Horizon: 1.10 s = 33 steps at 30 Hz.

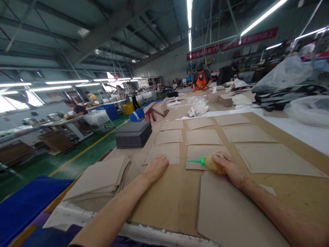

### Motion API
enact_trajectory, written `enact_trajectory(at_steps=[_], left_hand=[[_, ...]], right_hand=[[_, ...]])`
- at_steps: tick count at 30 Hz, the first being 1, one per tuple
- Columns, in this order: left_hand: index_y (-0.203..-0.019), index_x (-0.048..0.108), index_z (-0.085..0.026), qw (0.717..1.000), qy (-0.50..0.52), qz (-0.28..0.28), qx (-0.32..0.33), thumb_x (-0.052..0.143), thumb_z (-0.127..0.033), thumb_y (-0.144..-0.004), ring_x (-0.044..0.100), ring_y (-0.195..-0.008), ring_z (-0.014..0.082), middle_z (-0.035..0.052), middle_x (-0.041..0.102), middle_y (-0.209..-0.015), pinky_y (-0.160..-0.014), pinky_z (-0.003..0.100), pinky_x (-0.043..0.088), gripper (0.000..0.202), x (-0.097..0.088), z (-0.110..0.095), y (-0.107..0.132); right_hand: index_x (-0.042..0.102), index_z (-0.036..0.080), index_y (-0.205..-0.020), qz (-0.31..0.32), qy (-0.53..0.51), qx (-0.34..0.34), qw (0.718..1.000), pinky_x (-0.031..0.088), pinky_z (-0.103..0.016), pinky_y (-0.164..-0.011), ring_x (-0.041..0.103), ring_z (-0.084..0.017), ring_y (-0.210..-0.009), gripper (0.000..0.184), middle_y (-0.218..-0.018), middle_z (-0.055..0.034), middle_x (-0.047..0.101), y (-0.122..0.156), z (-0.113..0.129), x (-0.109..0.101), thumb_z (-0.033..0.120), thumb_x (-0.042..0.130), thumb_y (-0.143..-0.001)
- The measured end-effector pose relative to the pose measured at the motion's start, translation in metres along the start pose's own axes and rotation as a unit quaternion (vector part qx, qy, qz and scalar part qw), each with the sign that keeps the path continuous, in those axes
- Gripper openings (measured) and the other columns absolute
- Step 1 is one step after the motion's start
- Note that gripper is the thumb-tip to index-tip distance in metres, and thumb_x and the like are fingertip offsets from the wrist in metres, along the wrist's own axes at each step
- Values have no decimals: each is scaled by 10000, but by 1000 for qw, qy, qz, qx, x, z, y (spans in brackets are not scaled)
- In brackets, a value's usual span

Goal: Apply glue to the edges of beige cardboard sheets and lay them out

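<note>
My right hand (227,168) is wrapped round a squeeze bottle (212,163) of yellowish liquid, tipped on its side. Its green nozzle points left, over a grey-brown card (192,152) on the table. My left hand (157,168) rests at the near edge of another card (164,151), fingers curled; whether anything is under them is hidden. Several more cards lie in rows beyond, among them a wide card (277,159) on the right. A large sheet of board (231,209) lies below my right hand.
On the left stand a stack of dark grey pieces (133,133) and a fanned pile of cards (100,175). Farther back lie crumpled clear plastic (198,106) and, at right, plastic bags (282,73). A person in an orange apron (202,80) works at the table's far end.
</note>
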<state>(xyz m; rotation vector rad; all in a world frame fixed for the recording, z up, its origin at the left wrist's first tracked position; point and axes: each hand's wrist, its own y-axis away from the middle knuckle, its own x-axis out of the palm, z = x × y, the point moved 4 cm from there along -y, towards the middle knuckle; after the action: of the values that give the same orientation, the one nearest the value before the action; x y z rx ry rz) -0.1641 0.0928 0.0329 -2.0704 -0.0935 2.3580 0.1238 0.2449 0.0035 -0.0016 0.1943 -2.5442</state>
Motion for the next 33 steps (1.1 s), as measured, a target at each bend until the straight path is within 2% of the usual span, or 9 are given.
enact_trajectory(at_steps=[8,13,17,19,21,24,26,29,33], left_hand=[[-975,632,-133,990,77,-98,-64,470,-74,-940,595,-1046,236,96,632,-1013,-946,420,499,176,-15,-21,12],[-1114,633,-149,979,166,-99,-65,508,-91,-967,634,-1051,197,65,667,-1090,-958,399,515,202,-20,-56,-20],[-1124,649,-156,967,228,-66,-91,620,-318,-975,661,-1024,213,70,676,-1127,-920,441,548,222,-18,-71,-48],[-1095,652,-150,960,253,-47,-112,608,-329,-981,668,-986,207,63,685,-1073,-908,437,549,217,-18,-72,-51],[-1094,641,-136,952,275,-34,-130,548,-256,-996,668,-983,211,70,692,-1023,-923,431,531,180,-19,-74,-44],[-1212,575,-103,942,297,-32,-155,484,-196,-965,647,-1054,244,142,675,-1126,-967,428,488,280,-23,-83,-15],[-1281,532,-106,937,314,-22,-151,527,-269,-930,651,-1026,246,153,658,-1183,-940,405,494,386,-26,-101,10],[-1268,572,-176,927,360,27,-106,617,-332,-853,665,-957,225,88,692,-1122,-871,349,515,446,-31,-139,37],[-1226,622,-191,926,364,43,-94,711,-323,-741,633,-1032,279,116,659,-1203,-920,403,491,511,-38,-173,46]], right_hand=[[621,173,-823,33,40,-14,999,425,-297,-637,532,-163,-665,432,-727,11,568,-5,9,5,598,681,-869],[643,165,-851,8,-23,-9,1000,479,-312,-650,580,-171,-684,389,-779,-8,626,-6,14,2,534,759,-817],[648,206,-942,-93,-113,-19,989,552,-402,-746,657,-245,-856,438,-992,-73,692,-9,33,-42,618,693,-800],[657,235,-910,-152,-129,-17,980,569,-420,-753,663,-276,-901,406,-1029,-74,697,-4,41,-73,613,701,-767],[666,246,-860,-194,-120,-8,974,575,-409,-727,661,-285,-884,351,-986,-63,702,11,45,-98,560,750,-728],[682,242,-832,-229,-88,4,970,566,-384,-677,647,-278,-828,334,-908,-55,694,52,46,-119,528,794,-700],[693,243,-841,-242,-64,13,968,544,-372,-628,628,-270,-778,352,-873,-53,683,84,44,-123,551,796,-706],[707,244,-851,-255,-31,27,966,503,-364,-595,591,-255,-723,373,-830,-52,659,124,40,-123,594,770,-742],[701,224,-865,-245,3,48,968,468,-359,-611,563,-246,-715,408,-814,-53,639,148,35,-116,619,741,-776]])
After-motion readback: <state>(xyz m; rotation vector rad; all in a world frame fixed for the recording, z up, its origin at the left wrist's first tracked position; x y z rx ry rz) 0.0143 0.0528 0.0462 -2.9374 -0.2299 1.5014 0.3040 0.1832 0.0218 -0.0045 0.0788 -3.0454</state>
